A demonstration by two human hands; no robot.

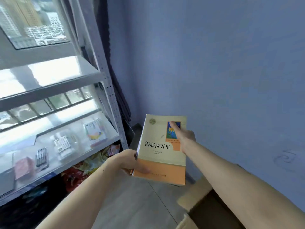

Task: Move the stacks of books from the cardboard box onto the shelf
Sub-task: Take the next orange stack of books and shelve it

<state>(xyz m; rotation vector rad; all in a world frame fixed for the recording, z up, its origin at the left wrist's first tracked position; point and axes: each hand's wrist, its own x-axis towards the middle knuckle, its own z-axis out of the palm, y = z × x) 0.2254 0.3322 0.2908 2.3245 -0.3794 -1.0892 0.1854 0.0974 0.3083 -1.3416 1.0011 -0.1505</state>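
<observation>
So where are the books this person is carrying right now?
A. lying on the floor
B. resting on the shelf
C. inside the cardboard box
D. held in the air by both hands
D: the stack of books is held up between the left hand at its near left edge and the right hand on its right side, clear of the shelf and above the cardboard box.

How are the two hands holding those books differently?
The left hand grips the near left corner of the book stack, with its thumb on the orange band of the cover. The right hand is at the far right edge, with its thumb stretched over the small blue picture. The left hand is nearer the camera and the shelf; the right is closer to the wall. Both hold the same stack in the air.
</observation>
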